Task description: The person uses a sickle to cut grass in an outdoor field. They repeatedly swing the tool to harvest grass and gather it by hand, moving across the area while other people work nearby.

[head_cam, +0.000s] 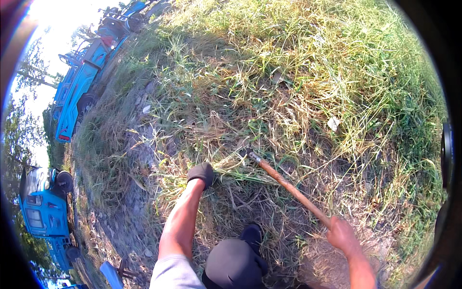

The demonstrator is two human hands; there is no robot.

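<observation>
My left hand [201, 175], in a dark glove, is closed around a bunch of cut or bent grass [231, 164] low over the ground. Stalks stick out on both sides of the glove. Bare and ungloved, my right hand [341, 233] grips the lower end of a long wooden handle [294, 189]. A metal socket [254, 156] caps the handle's far end, just right of the grass bunch. Whatever blade or head it carries is hidden among the stalks, so the kind of tool cannot be settled.
My bent knee [234, 265] and dark shoe [251, 234] are just below the hands. Taller grass [361, 65] stands ahead and right. Dry leaves [333, 123] lie scattered. At the left are a blue cargo tricycle [81, 86] and a blue vehicle with a cab [47, 215].
</observation>
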